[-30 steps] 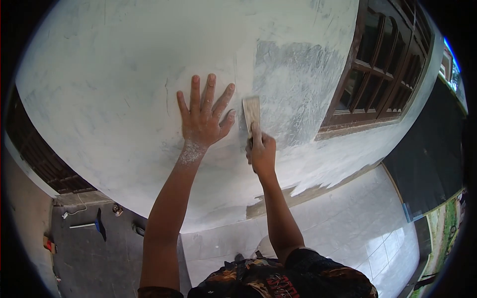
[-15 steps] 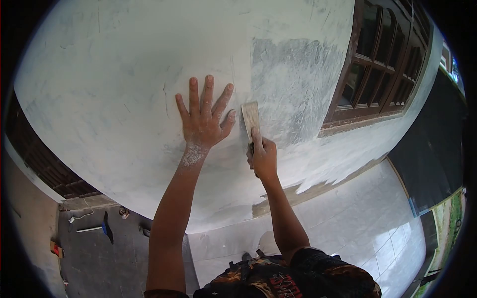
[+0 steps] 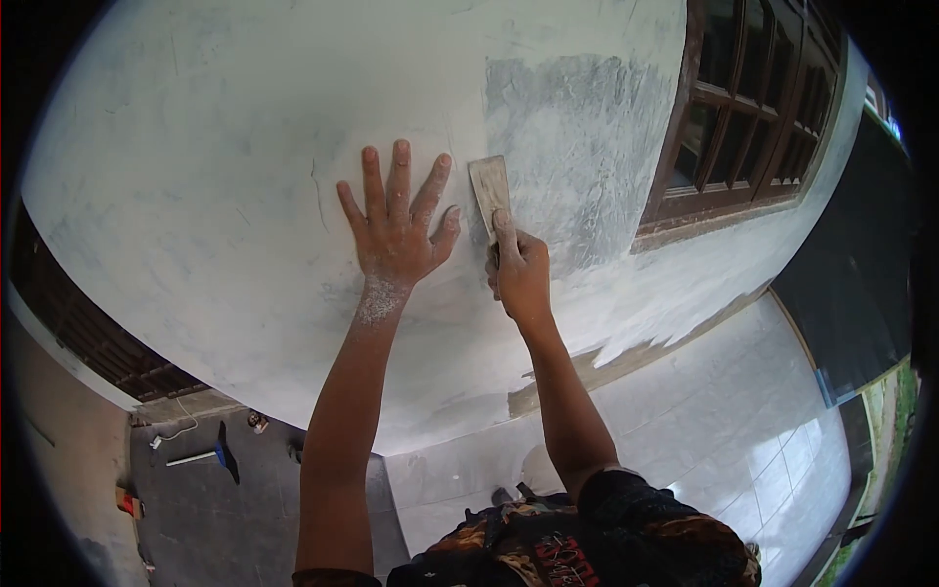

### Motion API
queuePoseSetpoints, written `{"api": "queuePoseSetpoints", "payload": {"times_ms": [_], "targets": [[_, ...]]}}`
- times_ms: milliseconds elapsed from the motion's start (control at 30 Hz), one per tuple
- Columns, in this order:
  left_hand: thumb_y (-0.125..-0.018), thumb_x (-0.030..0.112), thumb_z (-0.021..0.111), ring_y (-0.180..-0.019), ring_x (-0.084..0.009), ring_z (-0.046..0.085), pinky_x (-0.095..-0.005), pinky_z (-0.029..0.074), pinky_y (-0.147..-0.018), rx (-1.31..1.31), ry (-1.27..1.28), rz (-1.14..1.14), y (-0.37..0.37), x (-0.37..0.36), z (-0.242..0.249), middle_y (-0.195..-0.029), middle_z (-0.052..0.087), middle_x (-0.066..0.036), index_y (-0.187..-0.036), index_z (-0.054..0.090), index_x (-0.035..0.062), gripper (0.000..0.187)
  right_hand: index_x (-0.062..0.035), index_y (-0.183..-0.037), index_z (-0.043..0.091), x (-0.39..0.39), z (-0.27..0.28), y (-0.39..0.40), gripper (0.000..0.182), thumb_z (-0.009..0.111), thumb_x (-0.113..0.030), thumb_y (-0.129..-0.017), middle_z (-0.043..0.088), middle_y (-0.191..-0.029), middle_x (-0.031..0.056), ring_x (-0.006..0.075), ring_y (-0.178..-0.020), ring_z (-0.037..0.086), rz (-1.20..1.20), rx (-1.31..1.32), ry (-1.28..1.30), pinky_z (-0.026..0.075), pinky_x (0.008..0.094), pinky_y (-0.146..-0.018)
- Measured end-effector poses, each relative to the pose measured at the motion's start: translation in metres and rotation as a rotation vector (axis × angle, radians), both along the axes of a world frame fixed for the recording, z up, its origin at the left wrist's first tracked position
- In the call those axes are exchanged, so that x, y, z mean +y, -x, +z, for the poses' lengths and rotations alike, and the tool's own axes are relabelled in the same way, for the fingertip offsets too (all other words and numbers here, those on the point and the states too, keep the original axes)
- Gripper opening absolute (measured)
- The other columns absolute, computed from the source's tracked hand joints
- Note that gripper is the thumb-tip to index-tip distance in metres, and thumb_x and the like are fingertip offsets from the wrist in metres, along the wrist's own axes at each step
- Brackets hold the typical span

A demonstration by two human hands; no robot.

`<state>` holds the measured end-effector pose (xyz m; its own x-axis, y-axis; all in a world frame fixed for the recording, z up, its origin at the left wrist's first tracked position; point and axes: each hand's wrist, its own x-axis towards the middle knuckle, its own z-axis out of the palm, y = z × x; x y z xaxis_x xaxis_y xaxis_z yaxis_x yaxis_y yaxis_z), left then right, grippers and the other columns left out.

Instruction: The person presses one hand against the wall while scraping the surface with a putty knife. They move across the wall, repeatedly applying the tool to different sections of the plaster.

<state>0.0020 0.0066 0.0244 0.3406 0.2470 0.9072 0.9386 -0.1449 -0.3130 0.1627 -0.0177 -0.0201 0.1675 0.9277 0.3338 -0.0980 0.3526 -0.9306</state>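
Observation:
My left hand point(image 3: 396, 220) lies flat on the white-coated wall point(image 3: 245, 117), its fingers spread and its wrist dusted with white specks. To its right, my right hand point(image 3: 520, 269) grips a putty knife point(image 3: 491, 186), thumb along the flat of the blade and fingers wrapped round the handle. The blade points upward and lies at or very near the wall. Just right of it is a grey, rough patch point(image 3: 577, 147) on the wall. My right hand hides most of the handle.
A brown wooden window point(image 3: 729, 127) is set in the wall at the upper right. Light tiles point(image 3: 646, 440) cover the floor below. At the lower left, a blue-headed broom or squeegee point(image 3: 223, 453) lies on dark floor tiles. A black sheet point(image 3: 851, 264) stands at the far right.
My right hand and the putty knife have moved up the wall a little. My left hand stays flat in place. The view has shifted slightly.

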Motion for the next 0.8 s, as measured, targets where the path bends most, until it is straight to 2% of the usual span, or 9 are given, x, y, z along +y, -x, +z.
{"api": "queuePoseSetpoints", "payload": {"times_ms": [67,167,233,333,467,567,633,767,800], "targets": [[-0.084,0.045,0.063,-0.148,-0.0422,0.014,-0.0675,0.002,-0.114,0.007,0.003,0.003,0.000,0.000,0.000,-0.159,0.026,-0.015,-0.146,0.046,0.0286,0.065,-0.0061,-0.061,0.048,-0.002,-0.011,0.001,0.057,0.052,-0.047,-0.100,0.040,-0.047,-0.0009,0.0079,-0.036,0.037,-0.048,-0.005,-0.024,0.027,0.0260,-0.032],[-0.084,0.045,0.063,-0.148,-0.0422,0.014,-0.0673,0.002,-0.114,0.011,0.002,0.010,0.001,0.000,0.000,-0.159,0.026,-0.015,-0.145,0.047,0.0283,0.065,-0.0060,-0.061,0.048,-0.011,-0.023,-0.006,0.057,0.052,-0.048,-0.099,0.040,-0.047,-0.0007,0.0078,-0.036,0.037,-0.080,-0.030,0.105,0.028,0.0258,-0.033],[-0.084,0.045,0.063,-0.148,-0.0422,0.014,-0.0673,0.002,-0.114,0.008,0.000,0.009,0.001,0.000,0.000,-0.159,0.026,-0.015,-0.145,0.047,0.0283,0.065,-0.0056,-0.060,0.048,-0.005,-0.019,-0.010,0.058,0.052,-0.049,-0.099,0.040,-0.047,-0.0005,0.0079,-0.036,0.037,-0.100,-0.099,0.054,0.028,0.0260,-0.033],[-0.084,0.046,0.062,-0.148,-0.0422,0.014,-0.0669,0.002,-0.114,0.016,-0.016,0.007,0.001,0.001,0.000,-0.159,0.026,-0.015,-0.145,0.047,0.0282,0.065,-0.0050,-0.060,0.049,0.000,0.004,-0.010,0.059,0.052,-0.049,-0.099,0.040,-0.047,-0.0004,0.0080,-0.036,0.038,-0.067,-0.041,0.013,0.028,0.0263,-0.033],[-0.084,0.045,0.063,-0.148,-0.0422,0.013,-0.0677,0.002,-0.114,0.017,-0.013,0.005,0.002,0.001,-0.001,-0.159,0.026,-0.016,-0.145,0.048,0.0282,0.065,-0.0055,-0.059,0.048,-0.009,-0.023,-0.017,0.060,0.052,-0.050,-0.098,0.040,-0.046,-0.0006,0.0080,-0.036,0.038,-0.117,-0.100,0.070,0.029,0.0261,-0.034],[-0.084,0.045,0.063,-0.148,-0.0423,0.013,-0.0684,0.002,-0.113,0.013,-0.013,-0.001,0.002,0.003,0.000,-0.159,0.026,-0.016,-0.145,0.048,0.0283,0.065,-0.0058,-0.057,0.047,-0.013,-0.010,-0.018,0.061,0.053,-0.050,-0.098,0.040,-0.046,-0.0008,0.0079,-0.037,0.038,-0.154,-0.135,0.095,0.029,0.0262,-0.034],[-0.084,0.045,0.063,-0.148,-0.0424,0.013,-0.0686,0.002,-0.113,0.010,-0.006,0.000,0.001,0.003,-0.002,-0.159,0.026,-0.016,-0.145,0.048,0.0284,0.065,0.0044,-0.065,0.058,-0.008,0.015,-0.019,0.060,0.053,-0.045,-0.099,0.045,-0.051,0.0092,0.0146,-0.051,0.043,-0.138,-0.139,0.088,0.038,0.0371,-0.050],[-0.083,0.045,0.064,-0.148,-0.0429,0.014,-0.0681,0.002,-0.113,0.015,-0.011,0.004,0.001,0.003,0.000,-0.159,0.025,-0.016,-0.145,0.048,0.0284,0.065,0.0047,-0.065,0.059,-0.015,-0.003,-0.020,0.061,0.053,-0.047,-0.098,0.045,-0.052,0.0099,0.0151,-0.052,0.043,-0.140,-0.156,0.129,0.038,0.0370,-0.051],[-0.083,0.045,0.064,-0.148,-0.0431,0.014,-0.0680,0.002,-0.113,0.017,-0.015,0.007,0.002,0.003,0.000,-0.159,0.025,-0.016,-0.145,0.048,0.0284,0.066,-0.0013,-0.062,0.052,-0.016,-0.009,-0.019,0.060,0.054,-0.050,-0.098,0.041,-0.049,0.0040,0.0112,-0.044,0.040,-0.111,-0.118,0.124,0.033,0.0314,-0.043]]}}
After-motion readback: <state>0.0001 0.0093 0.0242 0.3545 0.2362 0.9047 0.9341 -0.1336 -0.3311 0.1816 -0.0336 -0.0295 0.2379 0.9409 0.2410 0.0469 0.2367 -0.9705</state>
